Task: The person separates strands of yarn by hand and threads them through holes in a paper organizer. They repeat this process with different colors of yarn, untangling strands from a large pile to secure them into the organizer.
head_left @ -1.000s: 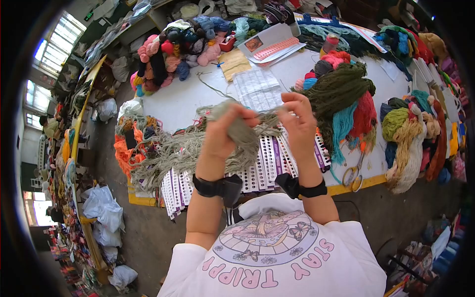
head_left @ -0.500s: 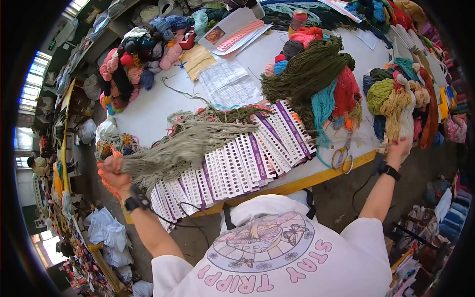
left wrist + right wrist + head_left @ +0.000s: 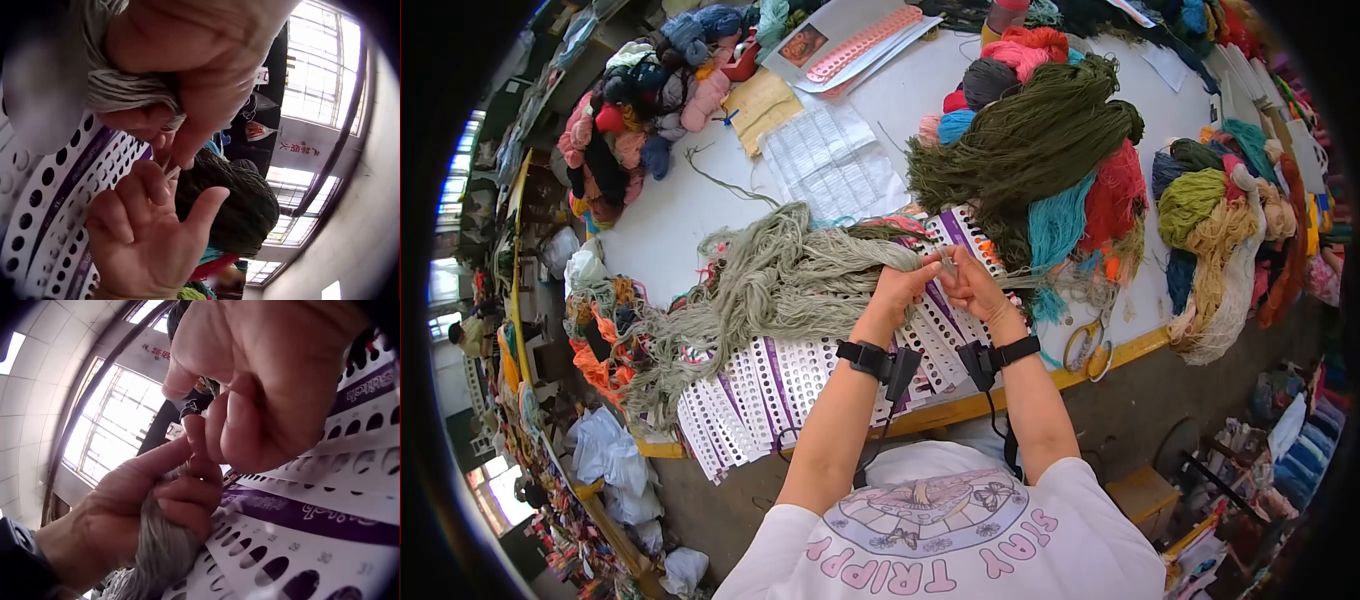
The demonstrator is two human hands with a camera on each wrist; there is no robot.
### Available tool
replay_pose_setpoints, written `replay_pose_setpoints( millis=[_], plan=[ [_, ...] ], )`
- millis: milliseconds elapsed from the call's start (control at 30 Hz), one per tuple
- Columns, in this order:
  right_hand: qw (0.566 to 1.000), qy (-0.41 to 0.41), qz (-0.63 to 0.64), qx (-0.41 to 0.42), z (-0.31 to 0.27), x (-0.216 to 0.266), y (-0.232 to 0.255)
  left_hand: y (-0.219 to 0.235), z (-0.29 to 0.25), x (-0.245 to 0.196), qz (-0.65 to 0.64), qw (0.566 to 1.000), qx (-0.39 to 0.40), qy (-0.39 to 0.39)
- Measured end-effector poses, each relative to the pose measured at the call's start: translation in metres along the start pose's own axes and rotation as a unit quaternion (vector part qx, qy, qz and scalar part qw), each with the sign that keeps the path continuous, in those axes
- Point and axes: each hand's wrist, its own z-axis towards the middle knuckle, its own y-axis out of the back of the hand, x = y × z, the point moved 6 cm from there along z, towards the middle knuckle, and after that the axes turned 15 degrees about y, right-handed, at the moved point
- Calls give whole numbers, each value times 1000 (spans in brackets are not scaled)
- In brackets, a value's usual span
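Grey-green yarn (image 3: pixel 790 270) lies across the perforated cards, its right end gripped by the left hand (image 3: pixel 895 297). In the left wrist view the yarn (image 3: pixel 128 90) bends round the fingers of the left hand (image 3: pixel 200 50). The right hand (image 3: pixel 978 290) meets it fingertip to fingertip. A short pale strand (image 3: pixel 170 173) shows at the curled fingers of the right hand (image 3: pixel 147 237), whose thumb stands out. From the right wrist, the right hand (image 3: pixel 262 381) is close above the left hand (image 3: pixel 137 500), with yarn (image 3: pixel 164 550) hanging below; its fingertip contact is partly hidden.
Perforated cards (image 3: pixel 745 400) fan along the table's yellow front edge (image 3: pixel 960 409). Scissors (image 3: pixel 1090 350) lie right of the hands, below dark green yarn (image 3: pixel 1040 135). Behind are printed sheets (image 3: pixel 830 165) and coloured yarn bundles (image 3: pixel 630 120). An orange tangle (image 3: pixel 600 355) sits left.
Both hands have come from far apart, left and right, to meet over the cards. The grey-green yarn, stretched leftwards half a second ago, now lies bunched with its right end in the left hand.
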Motion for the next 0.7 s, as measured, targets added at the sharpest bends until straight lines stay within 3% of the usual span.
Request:
replay_pose_setpoints(
  millis=[167,267,367,400,500,533,633,700],
  plan=[
    [999,13,-5,38,5,-2,5,4,12,2,-23,1000,-14,10],
    [959,96,-265,11,17,9,2,17,22,13,-28,993,-118,-4],
    [863,110,-493,15,27,9,12,22,15,13,157,929,-319,-104],
    [864,108,-492,-16,28,9,17,15,4,7,201,899,-373,-110],
    [864,107,-484,-87,29,5,30,10,14,5,279,852,-423,-133],
    [866,110,-478,-99,30,3,33,13,27,5,282,863,-393,-145],
    [855,120,-490,-120,29,3,37,27,49,16,157,923,-342,-86],
    [841,142,-507,-122,30,3,34,28,40,20,56,952,-291,-81]
  ],
)
